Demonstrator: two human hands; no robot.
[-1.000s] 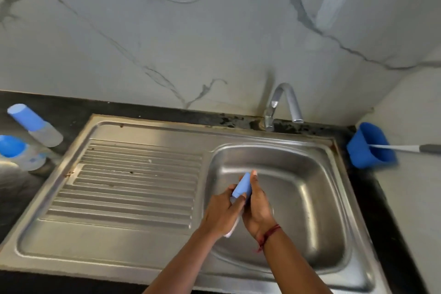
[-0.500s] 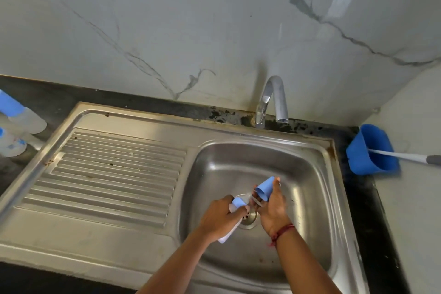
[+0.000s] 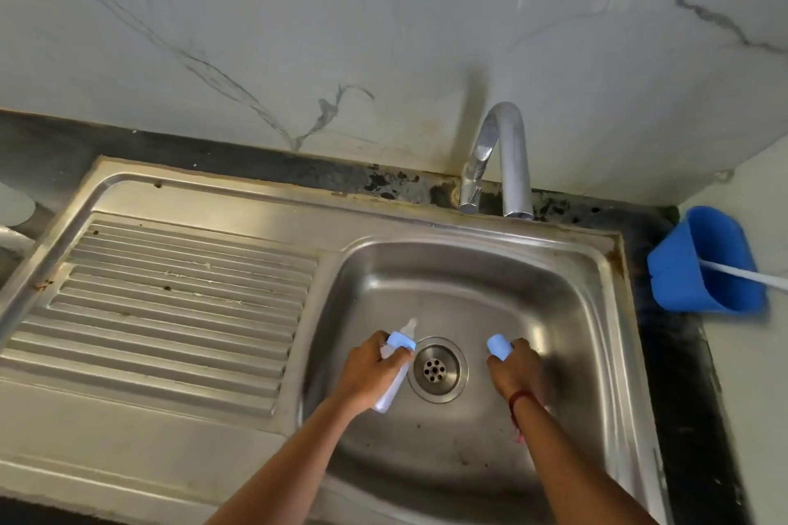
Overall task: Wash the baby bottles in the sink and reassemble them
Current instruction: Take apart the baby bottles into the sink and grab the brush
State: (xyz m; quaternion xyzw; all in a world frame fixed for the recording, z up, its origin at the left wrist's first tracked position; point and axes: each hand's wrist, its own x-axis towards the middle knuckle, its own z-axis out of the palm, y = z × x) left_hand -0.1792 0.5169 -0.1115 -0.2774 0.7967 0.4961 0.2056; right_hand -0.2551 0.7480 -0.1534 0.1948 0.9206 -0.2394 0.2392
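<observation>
Over the steel sink basin (image 3: 554, 281), my left hand (image 3: 369, 373) grips a clear baby bottle (image 3: 394, 381) with a light blue collar and a bare nipple pointing up and away. The bottle hangs just left of the drain (image 3: 437, 369). My right hand (image 3: 514, 367) holds the light blue cap (image 3: 499, 345) to the right of the drain, apart from the bottle. No water runs from the tap (image 3: 499, 158).
A ribbed draining board (image 3: 179, 303) fills the left half of the sink unit. A blue cup (image 3: 708, 264) with a white brush handle in it leans at the right on the black counter. Pale edges of other bottles show at the far left edge (image 3: 13, 209).
My right hand pulled the blue cap off the bottle and moved right with it. My left hand shifted left with the bottle. The view moved in towards the basin.
</observation>
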